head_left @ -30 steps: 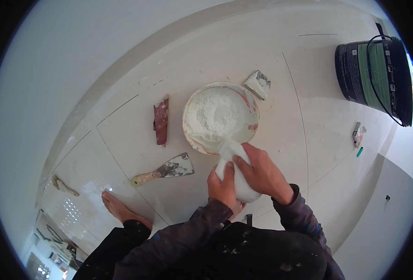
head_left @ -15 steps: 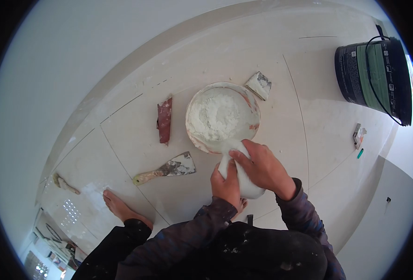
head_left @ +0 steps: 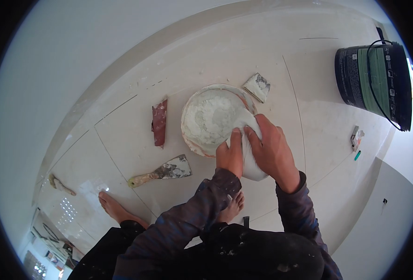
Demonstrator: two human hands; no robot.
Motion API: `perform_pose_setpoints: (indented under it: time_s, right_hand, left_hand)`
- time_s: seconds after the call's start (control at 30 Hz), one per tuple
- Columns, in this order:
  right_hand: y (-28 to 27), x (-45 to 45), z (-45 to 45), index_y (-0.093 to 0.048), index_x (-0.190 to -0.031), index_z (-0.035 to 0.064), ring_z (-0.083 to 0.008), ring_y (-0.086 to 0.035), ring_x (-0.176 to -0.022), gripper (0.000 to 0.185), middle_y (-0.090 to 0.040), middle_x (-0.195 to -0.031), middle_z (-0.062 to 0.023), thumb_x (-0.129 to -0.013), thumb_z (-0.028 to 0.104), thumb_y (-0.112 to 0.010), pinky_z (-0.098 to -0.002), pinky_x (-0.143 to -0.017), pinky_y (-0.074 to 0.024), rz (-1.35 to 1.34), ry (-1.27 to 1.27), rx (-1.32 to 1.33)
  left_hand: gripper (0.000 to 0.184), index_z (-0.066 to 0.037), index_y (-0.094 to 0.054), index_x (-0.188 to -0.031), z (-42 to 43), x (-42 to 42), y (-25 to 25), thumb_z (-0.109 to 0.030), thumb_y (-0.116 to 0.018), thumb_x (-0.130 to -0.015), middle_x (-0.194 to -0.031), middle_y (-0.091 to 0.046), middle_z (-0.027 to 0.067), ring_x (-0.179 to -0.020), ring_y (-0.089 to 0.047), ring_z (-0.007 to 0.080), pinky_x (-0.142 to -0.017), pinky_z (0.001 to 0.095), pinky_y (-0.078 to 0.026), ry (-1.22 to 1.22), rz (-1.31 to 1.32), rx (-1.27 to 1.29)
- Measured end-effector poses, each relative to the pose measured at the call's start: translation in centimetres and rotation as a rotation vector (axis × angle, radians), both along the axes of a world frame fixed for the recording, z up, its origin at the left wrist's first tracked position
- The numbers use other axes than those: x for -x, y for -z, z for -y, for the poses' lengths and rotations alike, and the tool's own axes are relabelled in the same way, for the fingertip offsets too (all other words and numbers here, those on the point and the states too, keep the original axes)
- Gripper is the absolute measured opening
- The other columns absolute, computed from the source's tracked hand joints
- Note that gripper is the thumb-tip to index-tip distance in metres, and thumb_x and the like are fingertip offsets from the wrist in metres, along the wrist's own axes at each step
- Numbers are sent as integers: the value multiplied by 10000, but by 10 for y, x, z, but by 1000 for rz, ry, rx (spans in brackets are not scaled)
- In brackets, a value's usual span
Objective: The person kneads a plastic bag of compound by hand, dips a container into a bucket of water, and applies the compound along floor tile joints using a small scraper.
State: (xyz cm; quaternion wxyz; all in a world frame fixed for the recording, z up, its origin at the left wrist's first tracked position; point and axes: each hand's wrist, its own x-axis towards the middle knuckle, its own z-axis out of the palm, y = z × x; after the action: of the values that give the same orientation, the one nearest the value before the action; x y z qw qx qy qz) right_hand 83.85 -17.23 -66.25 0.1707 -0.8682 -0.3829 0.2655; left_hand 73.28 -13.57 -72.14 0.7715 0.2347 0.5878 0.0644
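A white bag [head_left: 251, 164] is gripped by both hands, its mouth tilted over the right side of a round tub [head_left: 186, 141]. White powder [head_left: 212, 116] lies heaped inside that tub, whose rim is smeared with orange-brown marks. My left hand [head_left: 230, 154] is closed on the bag near its neck, at the tub's near edge. Wrapped round the bag's right side is my right hand [head_left: 276, 150], thumb on top. A putty-coated scraper [head_left: 175, 168] with a wooden handle lies on the floor left of the hands.
Left of the tub lies a dark red folded piece [head_left: 159, 122]; a whitish flat square piece [head_left: 258, 87] is behind it. A brush [head_left: 62, 185] lies far left. To the right are a black-and-green bucket [head_left: 376, 81], a small box [head_left: 356, 138] and a green stick-like item [head_left: 357, 155].
Both hands have moved up and forward with the bag, so its neck now reaches further over the tub's right side. The view has shifted slightly.
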Motion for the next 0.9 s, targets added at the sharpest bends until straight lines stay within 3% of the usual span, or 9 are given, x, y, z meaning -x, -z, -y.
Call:
perform_pose_setpoints:
  time_s: [0.33,0.53,0.63,0.73,0.9]
  right_hand:
    - [5,10,-13,-538,-1075,-1,-523,-596,-779,216,-632,-804,-295,-938,143,-623,-571,-687,-471,-196,-114,-19]
    - [10,8,-16,-539,-1054,-13,-519,-597,-791,228,-634,-837,-302,-951,173,-623,-565,-684,-468,-233,-43,-35]
    - [15,-1,-28,-542,-1000,-8,-514,-590,-764,264,-627,-783,-278,-952,230,-646,-557,-664,-459,-133,30,-208]
    - [25,-3,-43,-554,-976,-9,-512,-586,-751,242,-617,-746,-263,-949,214,-643,-554,-658,-455,-96,9,-203]
    - [32,11,-58,-566,-979,-6,-511,-591,-741,195,-622,-757,-269,-943,177,-624,-559,-659,-457,-147,-81,-234]
  left_hand:
    - [440,96,-637,-1187,6,26,-7,-303,-554,-1021,-1110,-703,159,-1025,-637,212,-919,344,-484,-152,-19,-139]
    - [414,86,-648,-1164,-6,14,-12,-289,-563,-1012,-1091,-709,172,-1009,-647,228,-911,352,-490,-119,-43,-208]
    - [408,78,-659,-1142,-21,0,-8,-296,-581,-999,-1052,-719,186,-973,-666,248,-880,372,-497,-72,-46,-300]
    - [387,71,-664,-1134,-34,-1,-3,-283,-583,-1000,-1033,-722,178,-956,-669,243,-859,375,-499,-40,-61,-378]
    - [371,82,-663,-1127,-39,17,9,-257,-567,-1012,-1016,-720,174,-932,-660,223,-842,364,-504,-194,-24,-469]
